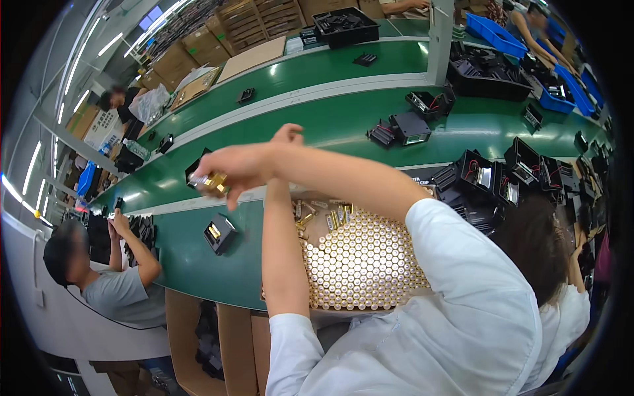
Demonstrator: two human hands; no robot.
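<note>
Two bare forearms in white short sleeves crossed above a smooth, glossy green worktop (185, 264); clock read from mid-view. At 5 o'clock, nearest, sat a box (318, 230) packed with upright cylinders, pale round ends in honeycomb rows; a few gold ones lay on their sides at its far left. At 7 o'clock, below the worktop edge, an open cardboard carton (239, 346) held dark pieces.

Right hand (231, 168), 9 o'clock: fingers curled round several shiny gold batteries (214, 183), slightly blurred. Left hand (288, 134), 11 o'clock, partly behind the right forearm; grip could not be told. At 8 o'clock a matt black case (223, 232) contained gold cells; beyond it a co-worker (119, 287) in grey sat.

Black cases with red wires (470, 168) crowded 3 o'clock. Farther, at 2, a black crate (492, 89) brimmed with dark parts, blue trays (495, 36) behind. Far off, at 11, brown cartons (185, 59) stood stacked.
</note>
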